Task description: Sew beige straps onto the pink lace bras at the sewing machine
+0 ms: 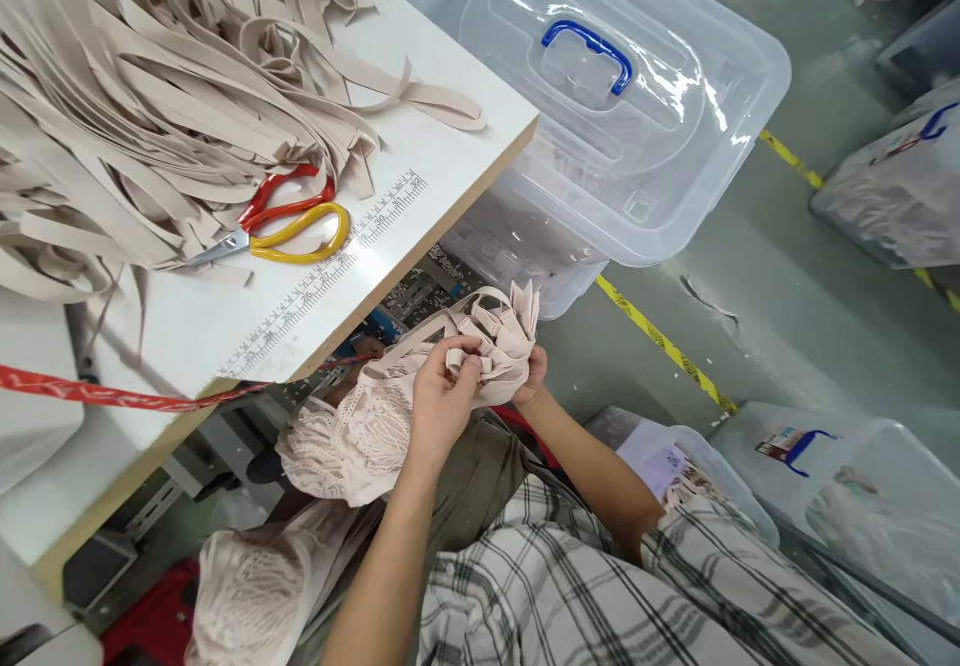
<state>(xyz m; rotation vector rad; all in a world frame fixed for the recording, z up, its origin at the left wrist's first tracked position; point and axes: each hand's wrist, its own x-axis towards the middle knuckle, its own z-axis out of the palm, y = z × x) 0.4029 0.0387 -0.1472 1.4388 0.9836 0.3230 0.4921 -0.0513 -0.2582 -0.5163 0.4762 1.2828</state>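
Observation:
My left hand (441, 398) is closed on a bundle of beige lace garments and straps (420, 376), pinching a strap end between thumb and fingers. My right hand (534, 376) grips the same bundle from the far side, mostly hidden behind the fabric. The lace hangs down over my lap below the table edge. More beige lace fabric (255, 586) lies lower left by my knee.
A white table (420, 161) carries a heap of beige elastic strips (150, 86), red-and-yellow scissors (281, 226) and a printed ruler (330, 271). A red tape (112, 394) crosses its edge. Clear lidded bins (622, 96) with blue handles stand on the floor, beside yellow floor tape (664, 341).

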